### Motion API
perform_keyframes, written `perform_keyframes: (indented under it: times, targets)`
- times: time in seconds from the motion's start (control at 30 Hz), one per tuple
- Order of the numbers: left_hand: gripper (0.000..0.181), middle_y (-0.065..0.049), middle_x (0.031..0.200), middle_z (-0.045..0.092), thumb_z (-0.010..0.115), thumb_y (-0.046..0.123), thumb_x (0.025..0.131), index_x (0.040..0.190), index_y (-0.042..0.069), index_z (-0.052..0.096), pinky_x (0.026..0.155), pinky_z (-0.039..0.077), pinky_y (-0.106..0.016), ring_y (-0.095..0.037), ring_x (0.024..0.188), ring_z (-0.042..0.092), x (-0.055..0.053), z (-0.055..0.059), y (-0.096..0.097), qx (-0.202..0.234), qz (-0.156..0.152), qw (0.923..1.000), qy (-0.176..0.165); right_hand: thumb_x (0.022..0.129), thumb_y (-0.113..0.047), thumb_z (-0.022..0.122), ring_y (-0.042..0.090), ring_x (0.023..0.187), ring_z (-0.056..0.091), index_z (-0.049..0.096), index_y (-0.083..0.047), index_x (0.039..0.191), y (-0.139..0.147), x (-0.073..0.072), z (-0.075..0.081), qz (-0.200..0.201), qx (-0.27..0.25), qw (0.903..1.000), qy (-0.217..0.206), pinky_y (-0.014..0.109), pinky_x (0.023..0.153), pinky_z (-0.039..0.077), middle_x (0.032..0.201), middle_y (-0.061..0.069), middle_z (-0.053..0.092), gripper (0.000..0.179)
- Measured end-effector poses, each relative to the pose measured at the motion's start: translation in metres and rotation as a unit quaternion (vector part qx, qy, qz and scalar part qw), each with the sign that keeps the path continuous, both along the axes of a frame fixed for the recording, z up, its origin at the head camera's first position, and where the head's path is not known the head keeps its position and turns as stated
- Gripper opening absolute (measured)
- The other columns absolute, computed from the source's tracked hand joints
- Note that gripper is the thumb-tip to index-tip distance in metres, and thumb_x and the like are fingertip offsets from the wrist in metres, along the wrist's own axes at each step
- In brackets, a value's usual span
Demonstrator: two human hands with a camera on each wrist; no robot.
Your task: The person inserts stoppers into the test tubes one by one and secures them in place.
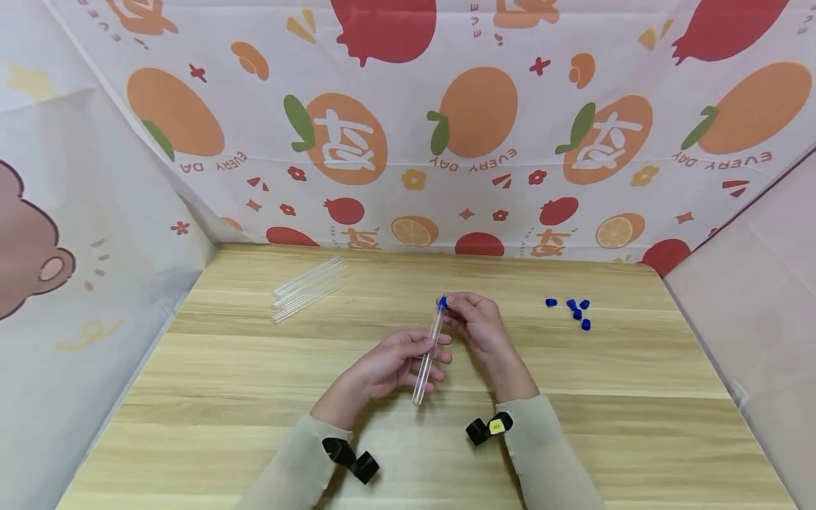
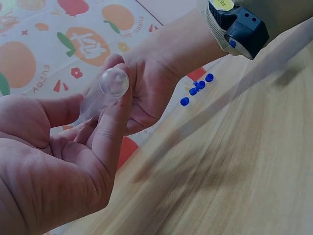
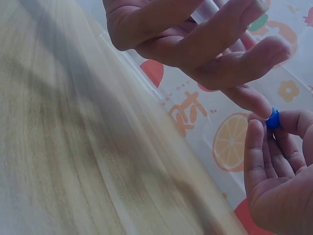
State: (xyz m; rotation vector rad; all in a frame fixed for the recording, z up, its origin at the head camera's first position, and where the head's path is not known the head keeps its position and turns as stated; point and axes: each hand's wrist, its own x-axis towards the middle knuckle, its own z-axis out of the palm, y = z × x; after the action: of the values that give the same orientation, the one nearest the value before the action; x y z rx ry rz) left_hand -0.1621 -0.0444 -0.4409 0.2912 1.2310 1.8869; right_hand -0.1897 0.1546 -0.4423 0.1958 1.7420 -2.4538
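Observation:
A clear test tube (image 1: 421,374) slants between the two hands above the table, its rounded bottom toward the person. My left hand (image 1: 393,361) holds the tube around its middle, thumb on top and fingers beneath. At the upper end sits a blue cap (image 1: 443,302), pinched by the thumb and fingertips of my right hand (image 1: 482,329). In the left wrist view the tube's round bottom (image 2: 114,82) faces the camera, and its capped end is hidden. The right wrist view shows the blue cap (image 3: 273,119) between the right fingertips.
Several clear tubes (image 1: 309,289) lie side by side at the back left of the wooden table (image 1: 223,397). Several loose blue caps (image 1: 576,314) are grouped at the right. A fruit-print cloth (image 1: 408,127) hangs behind the table.

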Motion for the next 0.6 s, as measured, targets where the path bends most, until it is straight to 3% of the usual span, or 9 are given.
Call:
perform_keyframes:
  times: [0.6]
  targets:
    - [0.045,-0.009,0.109,0.068,0.043,0.017,0.107,0.144,-0.008,0.04,0.068,0.062,-0.031,-0.016,0.076,0.068,-0.004,0.0029,-0.0019,-0.018,-0.003,0.9998,0.01,0.096,-0.009,0.064,0.016,0.087,0.069,0.07,0.0,0.105,0.0019,-0.001,0.0031,0.02,0.005,0.9998,-0.002,0.026,0.083,0.06,0.108,0.014,0.072,0.014]
